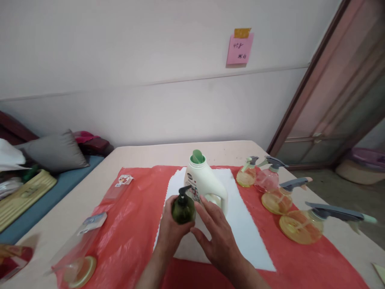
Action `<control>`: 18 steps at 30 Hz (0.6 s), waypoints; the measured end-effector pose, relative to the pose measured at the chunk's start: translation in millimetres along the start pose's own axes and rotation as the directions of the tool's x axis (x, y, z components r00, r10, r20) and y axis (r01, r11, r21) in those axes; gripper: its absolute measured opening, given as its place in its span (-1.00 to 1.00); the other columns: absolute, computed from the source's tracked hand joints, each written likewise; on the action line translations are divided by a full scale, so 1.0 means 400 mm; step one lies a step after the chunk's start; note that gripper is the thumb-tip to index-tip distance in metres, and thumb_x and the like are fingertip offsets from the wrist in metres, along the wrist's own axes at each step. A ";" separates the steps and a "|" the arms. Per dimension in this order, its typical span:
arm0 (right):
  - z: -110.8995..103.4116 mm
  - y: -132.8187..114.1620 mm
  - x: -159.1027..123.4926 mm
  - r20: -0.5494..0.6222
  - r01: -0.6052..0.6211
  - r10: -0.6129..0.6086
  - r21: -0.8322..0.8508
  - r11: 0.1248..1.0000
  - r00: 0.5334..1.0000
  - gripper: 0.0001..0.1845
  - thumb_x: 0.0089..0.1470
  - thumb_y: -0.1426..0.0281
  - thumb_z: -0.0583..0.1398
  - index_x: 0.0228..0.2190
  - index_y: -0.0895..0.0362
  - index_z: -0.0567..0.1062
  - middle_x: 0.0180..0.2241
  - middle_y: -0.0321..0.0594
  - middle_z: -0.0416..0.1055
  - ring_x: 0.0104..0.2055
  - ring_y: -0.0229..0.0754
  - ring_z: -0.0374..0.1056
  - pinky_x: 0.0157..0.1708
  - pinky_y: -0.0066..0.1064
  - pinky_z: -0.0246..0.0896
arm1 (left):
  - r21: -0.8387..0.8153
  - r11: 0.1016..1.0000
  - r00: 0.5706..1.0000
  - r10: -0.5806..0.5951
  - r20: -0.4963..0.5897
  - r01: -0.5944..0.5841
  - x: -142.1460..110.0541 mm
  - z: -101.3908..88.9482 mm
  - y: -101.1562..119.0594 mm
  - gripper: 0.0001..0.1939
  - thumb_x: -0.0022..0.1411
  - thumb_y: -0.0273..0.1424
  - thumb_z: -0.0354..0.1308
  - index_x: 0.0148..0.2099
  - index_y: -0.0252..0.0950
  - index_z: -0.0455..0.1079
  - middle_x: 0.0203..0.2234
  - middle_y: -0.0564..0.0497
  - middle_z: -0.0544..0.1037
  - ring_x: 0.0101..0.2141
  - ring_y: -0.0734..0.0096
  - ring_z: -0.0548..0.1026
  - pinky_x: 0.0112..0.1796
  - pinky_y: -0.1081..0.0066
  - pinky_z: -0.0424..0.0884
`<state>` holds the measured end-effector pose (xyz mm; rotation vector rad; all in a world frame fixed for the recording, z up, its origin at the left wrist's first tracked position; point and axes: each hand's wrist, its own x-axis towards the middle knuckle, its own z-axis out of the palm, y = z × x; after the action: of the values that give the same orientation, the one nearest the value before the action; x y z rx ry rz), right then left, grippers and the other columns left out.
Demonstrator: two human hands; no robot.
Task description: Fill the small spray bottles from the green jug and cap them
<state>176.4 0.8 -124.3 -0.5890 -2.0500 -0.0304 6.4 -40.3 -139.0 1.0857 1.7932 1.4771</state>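
So the person had a dark green pump bottle [183, 210] in the left hand [171, 225], gripped firmly round the side, right over the white cloth [251, 241] in the middle of the desk [228, 153]. Couldn't tell if its base touched down. The right hand [219, 237] was just beside it, fingers spread and not closed on anything; whether a fingertip brushed the bottle, no idea.

As for progress, the big cream jug [204, 174] just beyond, on the far side, already had its cap off, green spout showing in the mouth. The pump bottle's black pump [183, 192] was still on, though, so I'd say any opening-up there wasn't done yet. How full either one was, I couldn't see. Four spray bottles [300, 228] stood along the right with their heads on, untouched, and a clear bag [86, 235] lay near the left edge of the red sheet [129, 237].
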 end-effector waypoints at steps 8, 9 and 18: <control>-0.029 0.053 -0.002 -0.251 -0.112 0.120 0.050 0.993 0.960 -0.51 0.22 0.52 0.22 0.17 0.13 0.40 -0.04 -0.03 0.57 0.01 -0.08 0.50 -0.03 -0.20 0.49 | 0.207 0.975 0.938 -0.002 -0.348 0.079 0.224 -0.049 -0.046 -0.12 -0.07 -0.30 0.53 0.24 -0.21 0.19 0.13 -0.17 0.46 0.15 0.00 0.47 0.15 0.03 0.40; -0.032 0.060 -0.001 -0.260 -0.127 0.137 0.053 0.990 0.956 -0.54 0.22 0.53 0.22 0.14 0.13 0.42 -0.06 -0.04 0.58 -0.02 -0.08 0.51 -0.05 -0.20 0.49 | 0.225 0.969 0.929 -0.008 -0.370 0.098 0.261 -0.050 -0.054 -0.10 -0.07 -0.31 0.53 0.26 -0.23 0.18 0.15 -0.20 0.44 0.15 -0.01 0.47 0.15 0.01 0.40; -0.049 0.075 0.005 -0.280 -0.190 0.197 0.053 0.980 0.940 -0.61 0.21 0.52 0.20 0.08 0.10 0.44 -0.08 -0.09 0.61 -0.07 -0.10 0.53 -0.10 -0.22 0.49 | 0.338 0.939 0.930 0.070 -0.360 0.061 0.424 -0.047 -0.139 -0.37 0.12 -0.24 0.45 0.17 -0.31 0.35 0.03 -0.13 0.50 0.02 0.08 0.50 0.04 0.01 0.48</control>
<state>204.1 23.1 -118.7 -0.7251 -1.7049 0.0254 -108.2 92.2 -177.4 1.0196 2.3857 1.4775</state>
